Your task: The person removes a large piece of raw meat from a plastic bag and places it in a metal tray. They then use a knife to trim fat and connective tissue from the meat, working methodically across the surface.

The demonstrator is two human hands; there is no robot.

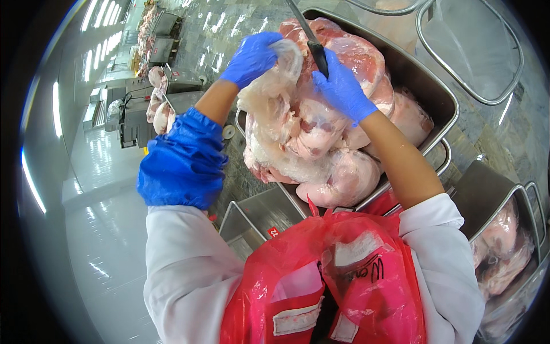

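Note:
A steel bin point(449, 103) is heaped with pale pink raw meat pieces point(338, 178), some shiny with clear film. My left hand point(252, 56), in a blue glove and blue sleeve cover, grips a crumpled translucent plastic sheet point(266, 100) at the top left of the heap; the sheet drapes down over the meat. My right hand point(344, 89), also blue-gloved, is closed on the black handle of a knife point(318, 54), its blade pointing up and left, above the meat.
Another steel bin point(490, 186) with wrapped meat stands at lower right, and a steel container point(258, 209) below the heap. Bent metal tubing point(510, 94) is at upper right. Steel carts with meat point(163, 109) and equipment line the white wall point(97, 218) at left.

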